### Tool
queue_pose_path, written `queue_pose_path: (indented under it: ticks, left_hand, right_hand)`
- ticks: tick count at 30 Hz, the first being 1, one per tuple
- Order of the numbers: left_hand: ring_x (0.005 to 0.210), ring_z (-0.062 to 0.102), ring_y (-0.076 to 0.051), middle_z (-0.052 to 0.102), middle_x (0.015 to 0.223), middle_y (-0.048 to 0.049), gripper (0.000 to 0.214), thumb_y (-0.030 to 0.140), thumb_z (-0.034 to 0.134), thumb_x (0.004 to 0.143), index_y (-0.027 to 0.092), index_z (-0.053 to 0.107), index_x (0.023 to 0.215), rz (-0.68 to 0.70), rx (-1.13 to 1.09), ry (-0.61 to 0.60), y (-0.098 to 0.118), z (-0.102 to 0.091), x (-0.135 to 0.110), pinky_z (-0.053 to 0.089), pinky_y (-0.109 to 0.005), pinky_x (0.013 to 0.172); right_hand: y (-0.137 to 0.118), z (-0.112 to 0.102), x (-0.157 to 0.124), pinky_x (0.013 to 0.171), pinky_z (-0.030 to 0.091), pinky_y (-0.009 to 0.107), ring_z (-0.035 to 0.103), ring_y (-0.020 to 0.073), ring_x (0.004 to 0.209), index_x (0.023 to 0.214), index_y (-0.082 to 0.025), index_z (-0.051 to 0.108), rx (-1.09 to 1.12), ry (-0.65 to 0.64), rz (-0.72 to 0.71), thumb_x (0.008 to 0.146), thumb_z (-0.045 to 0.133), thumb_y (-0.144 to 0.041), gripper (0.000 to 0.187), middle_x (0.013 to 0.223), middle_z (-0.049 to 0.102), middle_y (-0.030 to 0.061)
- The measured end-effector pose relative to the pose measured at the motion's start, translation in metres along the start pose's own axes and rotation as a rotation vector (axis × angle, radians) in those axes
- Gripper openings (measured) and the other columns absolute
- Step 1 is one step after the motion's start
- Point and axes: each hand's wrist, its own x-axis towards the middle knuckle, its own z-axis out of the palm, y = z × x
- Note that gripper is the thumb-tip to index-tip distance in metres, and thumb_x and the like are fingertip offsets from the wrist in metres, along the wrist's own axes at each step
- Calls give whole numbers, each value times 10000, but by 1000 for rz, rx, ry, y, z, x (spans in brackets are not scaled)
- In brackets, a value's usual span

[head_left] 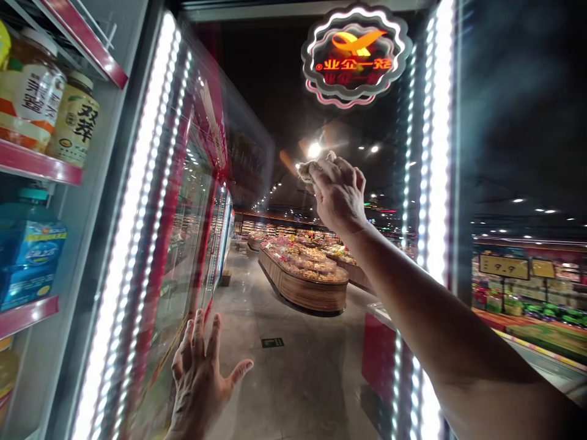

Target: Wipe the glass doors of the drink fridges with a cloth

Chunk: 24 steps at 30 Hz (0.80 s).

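Observation:
A glass door (293, 379) edged with bright light strips fills the middle of the head view. My right hand (339, 189) is raised against the upper part of the glass, its fingers closed over a crumpled, light-coloured cloth (305, 172). Part of the cloth is hidden under the fingers. Lower down on the left, my left hand (202, 370) has its fingers spread and its palm toward the glass, holding nothing. A glowing sign (356, 55) with mirrored lettering sits at the top of the door, above my right hand.
At the left are cooler shelves (41, 162) with jars (76, 119) and blue packs (32, 256). Through the glass appear a wood-sided display island (302, 287), a tiled floor (247, 305) and red-framed coolers (202, 214). Produce and a price sign (503, 267) are at the right.

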Motion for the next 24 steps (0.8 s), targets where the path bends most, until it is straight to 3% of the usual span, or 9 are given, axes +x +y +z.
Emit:
queue_pose_path:
  ticks: [4, 10, 15, 21, 24]
  left_hand:
    - [1561, 259, -421, 221, 1717, -207, 1047, 556, 622, 940, 305, -103, 1654, -46, -3, -39, 3, -1, 0, 357, -652, 1144]
    - [1573, 229, -418, 175, 1732, -201, 1012, 566, 586, 952, 296, -83, 1661, -89, -18, -78, 5, -3, 1, 367, -642, 1147]
    - [1569, 234, -422, 205, 1723, -204, 1008, 579, 593, 942, 284, -40, 1669, -90, -33, -78, 3, 0, -1, 332, -673, 1161]
    - [1594, 170, -408, 160, 1738, -191, 1008, 531, 618, 920, 268, 3, 1674, -84, -41, -17, 7, 4, -2, 293, -668, 1189]
    - [1587, 192, -411, 204, 1724, -205, 1004, 527, 612, 916, 250, 16, 1675, -94, -53, -21, 9, 3, -1, 286, -683, 1184]
  right_hand:
    - [5, -4, -13, 1225, 279, 563, 366, 300, 1483, 1500, -413, 528, 17, -60, -93, 1044, 416, -274, 489, 1572, 541, -35]
    - [25, -12, -23, 1205, 289, 617, 372, 335, 1477, 1483, -381, 563, -5, 67, 126, 1036, 414, -271, 484, 1574, 537, 4]
    - [27, -16, -46, 1223, 300, 533, 373, 294, 1493, 1488, -378, 555, -40, -25, -5, 1054, 385, -277, 476, 1578, 531, -33]
    - [55, -22, -55, 1217, 256, 593, 402, 342, 1456, 1468, -302, 584, -131, 89, 187, 1059, 403, -323, 448, 1564, 548, 45]
    - [59, -22, -65, 1213, 279, 585, 410, 359, 1456, 1490, -242, 566, -180, 100, 184, 1050, 421, -310, 468, 1570, 538, 81]
